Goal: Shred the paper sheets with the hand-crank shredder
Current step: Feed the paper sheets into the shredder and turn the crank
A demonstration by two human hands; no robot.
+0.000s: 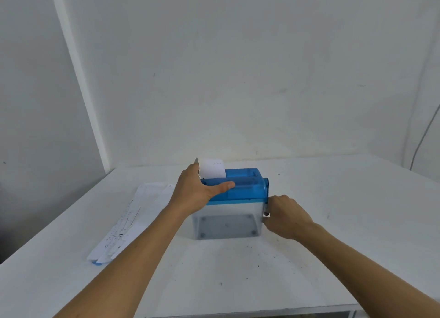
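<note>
The hand-crank shredder [245, 189] has a blue top and a clear bin, and it stands in the middle of the white table [309, 270]. A short white paper sheet [212, 169] sticks up out of its slot at the left end. My left hand [197, 189] rests on the blue top beside the sheet, thumb stretched along the lid. My right hand [285, 214] grips the crank handle [266, 210] on the shredder's right side, low down. The bin looks nearly empty.
A pile of printed paper sheets [128, 220] lies on the table left of the shredder, reaching toward the front left edge. Walls stand close behind and to the left. A thin cable [423, 137] hangs at the far right.
</note>
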